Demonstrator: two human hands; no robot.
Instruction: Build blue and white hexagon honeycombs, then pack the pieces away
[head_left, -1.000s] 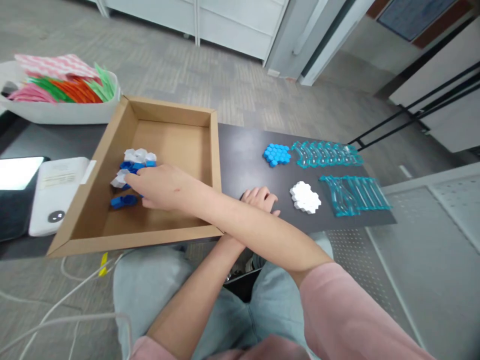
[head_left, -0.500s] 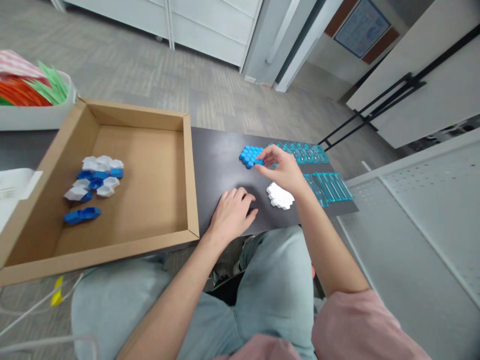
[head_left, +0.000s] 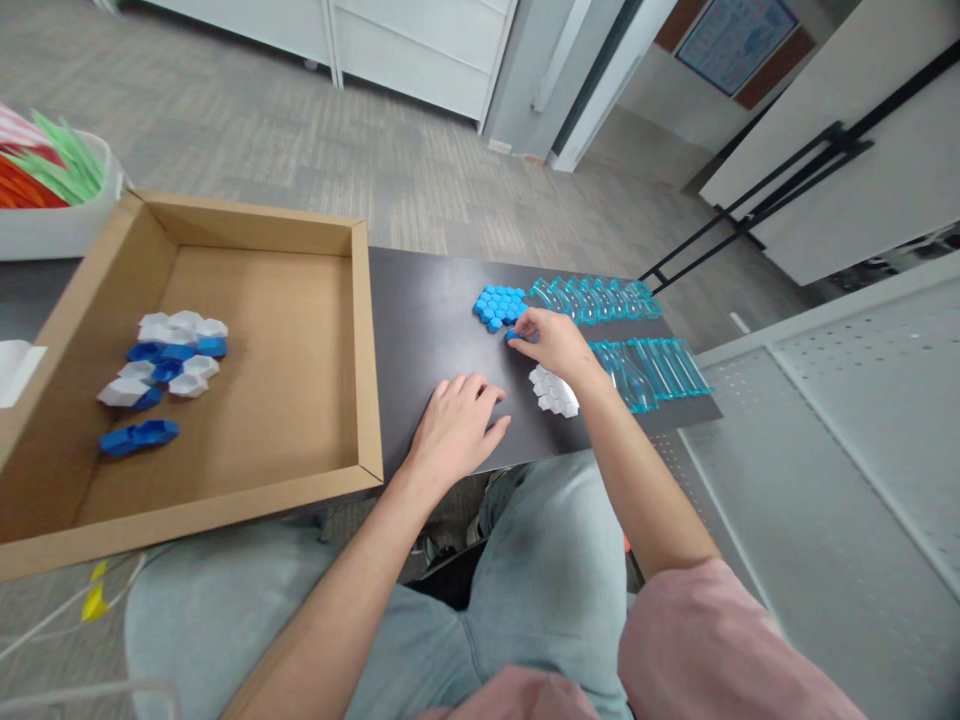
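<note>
While the left hand (head_left: 456, 425) is lying palm down on the dark table (head_left: 409, 335) near the middle of the frame, the right hand (head_left: 559, 345) is working just right of centre, its thumb and forefinger pinching a small blue piece (head_left: 511, 334). Only a sliver of that piece is showing past the fingertips, so whether it is touching the tabletop is impossible to tell; the light fingertip grip is probably suiting something so small among close neighbours. The other fingers of that hand are curling behind the pinch, partly hidden. The left hand's fingers are lying slightly spread, its thumb standing apart and gripping nothing, perhaps steadying the body as the person is leaning over. Just above and left of the pinch, a cluster of blue hexagonal pieces (head_left: 498, 302) is sitting packed edge to edge, and a white cluster (head_left: 553, 390) is lying just below the right hand; they are seemingly being kept apart by colour for easy picking. Farther right, clear teal pieces are lying in an upper row (head_left: 596, 299) and a lower row (head_left: 664, 372), apparently grouped by shape. At the left of the frame, a cardboard box (head_left: 367, 350) is holding a mixed white-and-blue group (head_left: 178, 350), with a dark blue part (head_left: 139, 437) lying apart below it; the raised walls are likely containing these loose parts.
</note>
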